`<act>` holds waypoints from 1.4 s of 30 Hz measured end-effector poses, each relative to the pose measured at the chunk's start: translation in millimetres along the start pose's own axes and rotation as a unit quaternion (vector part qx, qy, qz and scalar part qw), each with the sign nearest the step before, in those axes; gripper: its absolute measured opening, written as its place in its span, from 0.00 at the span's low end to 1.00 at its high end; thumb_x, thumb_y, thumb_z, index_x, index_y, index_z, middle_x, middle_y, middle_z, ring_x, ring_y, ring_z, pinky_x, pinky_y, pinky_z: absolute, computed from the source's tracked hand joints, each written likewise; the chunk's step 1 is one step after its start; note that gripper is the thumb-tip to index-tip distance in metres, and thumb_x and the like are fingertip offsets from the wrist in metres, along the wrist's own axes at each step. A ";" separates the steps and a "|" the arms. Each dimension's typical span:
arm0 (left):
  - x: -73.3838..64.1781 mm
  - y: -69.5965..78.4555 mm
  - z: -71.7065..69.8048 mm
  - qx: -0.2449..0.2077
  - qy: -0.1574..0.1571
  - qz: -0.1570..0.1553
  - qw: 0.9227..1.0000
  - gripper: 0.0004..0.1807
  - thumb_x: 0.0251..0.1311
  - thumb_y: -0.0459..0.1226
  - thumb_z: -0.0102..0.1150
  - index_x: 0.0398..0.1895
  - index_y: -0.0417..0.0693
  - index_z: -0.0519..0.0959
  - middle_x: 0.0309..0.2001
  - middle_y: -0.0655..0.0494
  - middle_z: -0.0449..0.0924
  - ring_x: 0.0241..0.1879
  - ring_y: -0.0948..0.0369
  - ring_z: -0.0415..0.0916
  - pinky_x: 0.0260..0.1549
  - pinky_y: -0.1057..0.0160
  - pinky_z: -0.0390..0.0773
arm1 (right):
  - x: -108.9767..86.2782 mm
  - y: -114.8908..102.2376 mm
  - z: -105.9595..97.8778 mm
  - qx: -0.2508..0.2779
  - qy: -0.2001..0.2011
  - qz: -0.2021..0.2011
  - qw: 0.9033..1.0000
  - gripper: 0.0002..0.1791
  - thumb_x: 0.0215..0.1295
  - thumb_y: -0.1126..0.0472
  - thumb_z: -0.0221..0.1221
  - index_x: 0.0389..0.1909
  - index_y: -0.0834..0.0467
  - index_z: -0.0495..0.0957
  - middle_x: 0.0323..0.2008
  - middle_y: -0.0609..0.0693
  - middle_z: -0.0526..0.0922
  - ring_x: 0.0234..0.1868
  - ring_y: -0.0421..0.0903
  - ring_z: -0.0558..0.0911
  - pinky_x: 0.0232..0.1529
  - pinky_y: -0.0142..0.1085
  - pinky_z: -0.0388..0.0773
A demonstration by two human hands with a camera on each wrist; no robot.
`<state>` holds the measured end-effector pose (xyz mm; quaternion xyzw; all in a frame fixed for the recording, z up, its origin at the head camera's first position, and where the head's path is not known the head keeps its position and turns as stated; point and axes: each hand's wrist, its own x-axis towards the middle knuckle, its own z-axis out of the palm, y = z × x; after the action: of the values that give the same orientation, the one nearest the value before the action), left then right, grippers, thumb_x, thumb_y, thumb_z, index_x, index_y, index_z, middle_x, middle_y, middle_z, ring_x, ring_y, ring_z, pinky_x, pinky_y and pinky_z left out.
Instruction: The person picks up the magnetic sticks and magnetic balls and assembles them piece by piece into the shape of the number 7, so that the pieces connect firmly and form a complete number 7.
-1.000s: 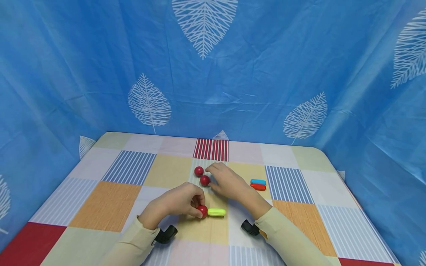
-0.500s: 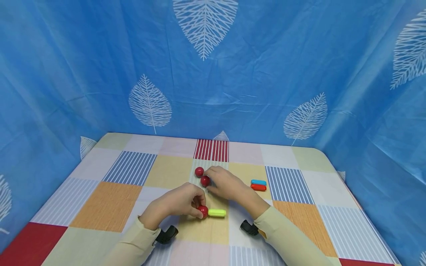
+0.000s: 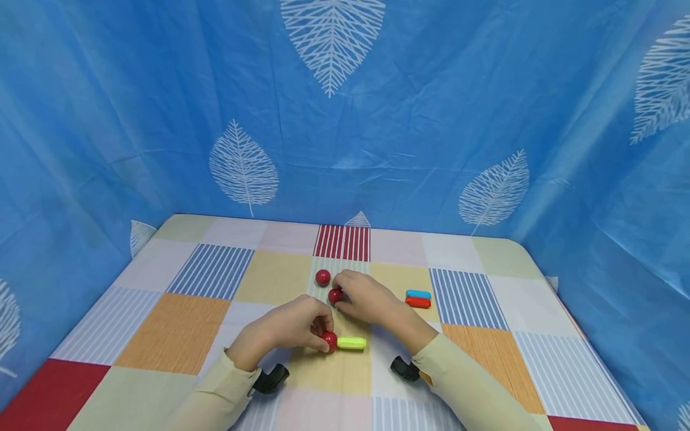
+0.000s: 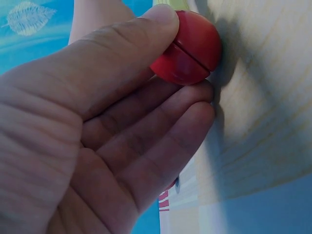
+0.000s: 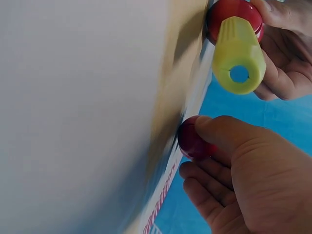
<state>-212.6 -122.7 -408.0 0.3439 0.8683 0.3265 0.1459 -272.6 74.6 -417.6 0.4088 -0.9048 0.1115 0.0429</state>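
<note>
My left hand [image 3: 291, 323] pinches a red ball [image 3: 330, 342] between thumb and fingers, low over the tablecloth. A seam runs across that ball in the left wrist view. Projecting from its right side is a ribbed yellow-green tube [image 3: 351, 343]; the right wrist view shows a hole in the tube's free end. Farther back, my right hand [image 3: 369, 295] holds a second red ball [image 5: 192, 139] with the thumb on it and fingers behind. A third red ball [image 3: 323, 277] lies just beyond, touched by neither hand.
Right of my right hand, a blue stick [image 3: 418, 294] and a red stick [image 3: 418, 303] lie side by side. The patchwork tablecloth [image 3: 172, 329] covers the table, and a blue leaf-print curtain [image 3: 377, 149] closes off the back and sides.
My right hand has closed its fingers on the second red ball and shifted it slightly toward me, away from the third ball. The left hand stays in place with its ball and tube.
</note>
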 end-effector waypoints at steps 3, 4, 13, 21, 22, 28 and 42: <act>0.5 -0.7 0.0 0.001 0.000 -0.003 1.000 0.11 0.47 0.36 0.76 0.26 0.51 0.80 0.25 0.68 0.77 0.27 0.70 0.76 0.31 0.70 0.77 | -3.8 0.3 -2.3 -0.003 0.000 -0.001 1.000 0.11 0.58 0.58 0.67 0.38 0.54 0.76 0.33 0.43 0.75 0.33 0.38 0.73 0.38 0.31 0.75; 0.5 -0.8 0.0 0.002 0.000 -0.004 1.000 0.11 0.47 0.36 0.76 0.26 0.51 0.80 0.25 0.68 0.77 0.27 0.70 0.76 0.31 0.70 0.77 | -5.4 0.3 -3.2 -0.004 0.000 -0.001 1.000 0.11 0.58 0.58 0.67 0.38 0.55 0.76 0.33 0.43 0.75 0.33 0.39 0.73 0.38 0.32 0.75; -1.0 -0.1 -1.8 0.010 0.004 -0.008 1.000 0.10 0.48 0.37 0.76 0.26 0.52 0.80 0.25 0.69 0.77 0.27 0.70 0.76 0.32 0.70 0.77 | -18.7 0.4 -6.9 -0.001 -0.008 -0.002 1.000 0.12 0.58 0.56 0.67 0.37 0.54 0.75 0.33 0.42 0.74 0.32 0.39 0.72 0.36 0.31 0.74; -1.4 0.0 -0.6 0.010 0.002 -0.011 1.000 0.10 0.48 0.36 0.76 0.26 0.51 0.80 0.25 0.69 0.77 0.28 0.71 0.76 0.32 0.70 0.77 | -32.2 2.8 -5.8 -0.007 -0.007 -0.012 1.000 0.12 0.57 0.58 0.68 0.37 0.54 0.75 0.32 0.42 0.74 0.32 0.38 0.72 0.36 0.31 0.74; -1.4 0.3 -0.5 0.009 0.002 -0.010 1.000 0.10 0.48 0.36 0.76 0.26 0.51 0.80 0.25 0.69 0.77 0.28 0.71 0.76 0.32 0.70 0.77 | -34.0 3.4 -5.6 -0.008 -0.005 -0.013 1.000 0.12 0.57 0.58 0.68 0.37 0.54 0.75 0.33 0.42 0.74 0.33 0.38 0.72 0.36 0.31 0.74; -1.1 1.6 -0.4 0.001 0.000 -0.011 1.000 0.10 0.49 0.35 0.75 0.26 0.51 0.80 0.25 0.68 0.78 0.28 0.70 0.76 0.32 0.69 0.77 | -43.9 4.1 -7.7 -0.003 0.000 -0.012 1.000 0.11 0.57 0.59 0.68 0.37 0.55 0.75 0.33 0.41 0.74 0.32 0.37 0.72 0.36 0.31 0.74; 1.9 5.1 2.3 0.003 0.001 -0.022 1.000 0.10 0.48 0.36 0.76 0.27 0.52 0.80 0.26 0.69 0.78 0.29 0.70 0.76 0.33 0.69 0.77 | -72.1 3.5 -18.0 -0.013 -0.001 -0.006 1.000 0.12 0.56 0.59 0.68 0.36 0.54 0.76 0.32 0.41 0.73 0.31 0.37 0.71 0.34 0.29 0.74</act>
<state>-210.2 -117.6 -406.4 0.3247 0.8768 0.3208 0.1515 -227.8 133.8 -412.9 0.4139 -0.9037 0.0989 0.0476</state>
